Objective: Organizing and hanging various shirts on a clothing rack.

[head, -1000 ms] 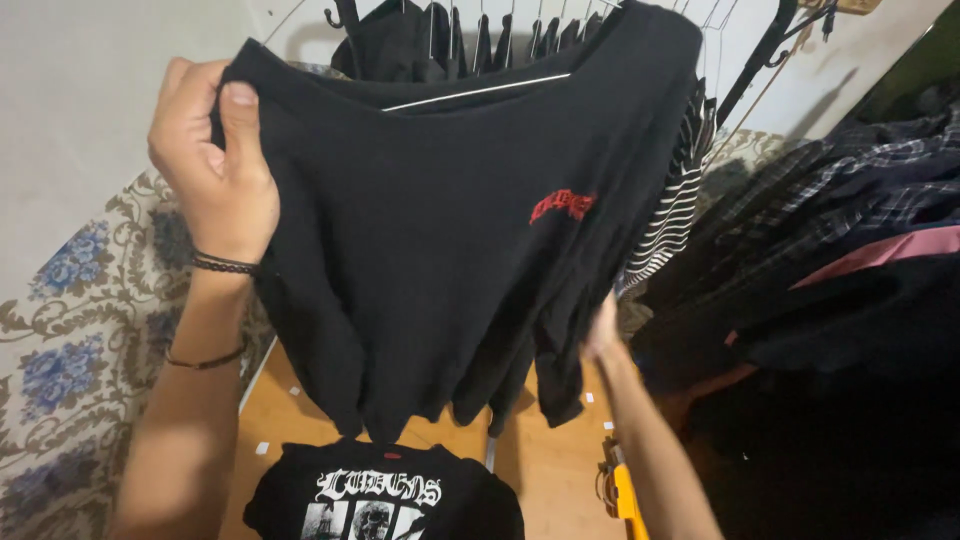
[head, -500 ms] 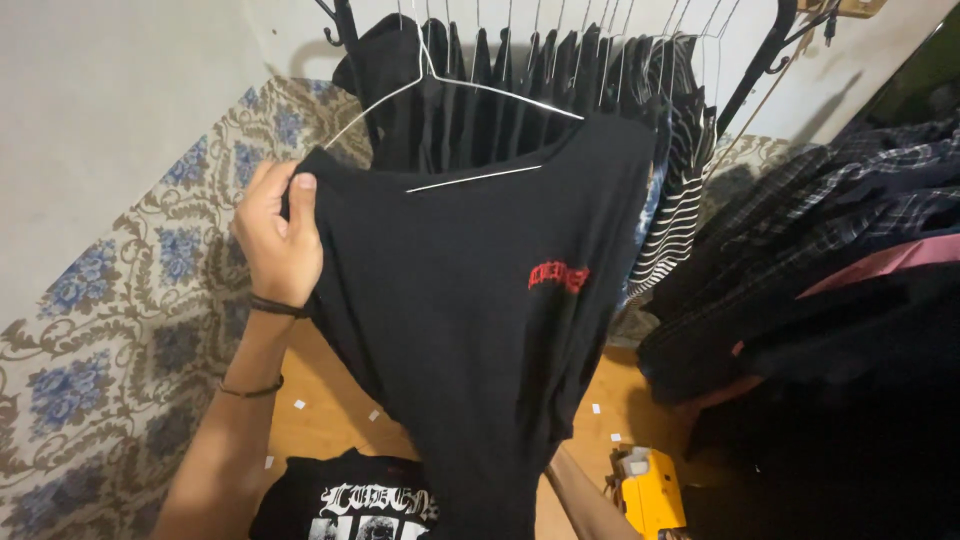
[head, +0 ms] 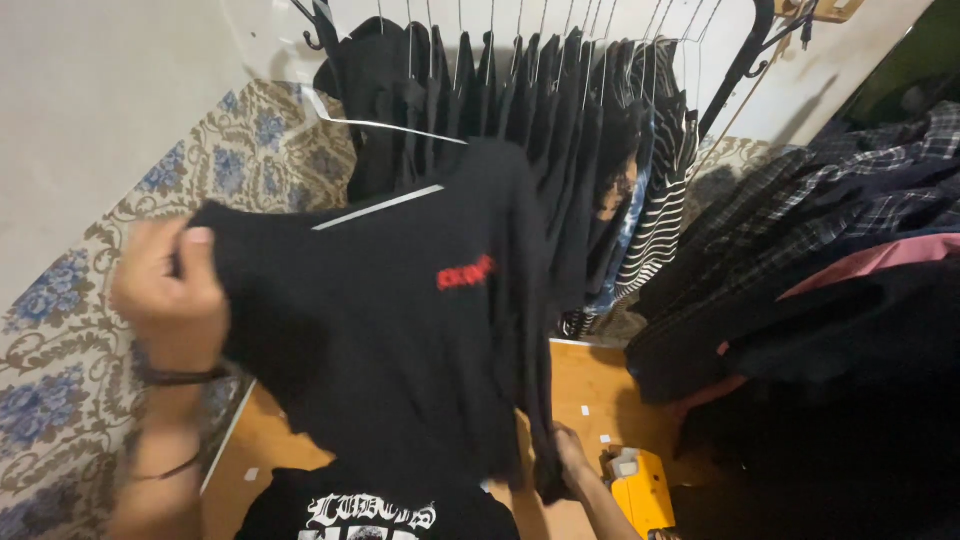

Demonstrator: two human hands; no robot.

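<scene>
One head-worn view looks down and forward, close upon the clothes rack.

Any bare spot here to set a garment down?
Bare wooden floor shows between the held black shirt, the yellow box and the heaped dark clothes. The clothes rack behind is packed tight with hangers.
</scene>
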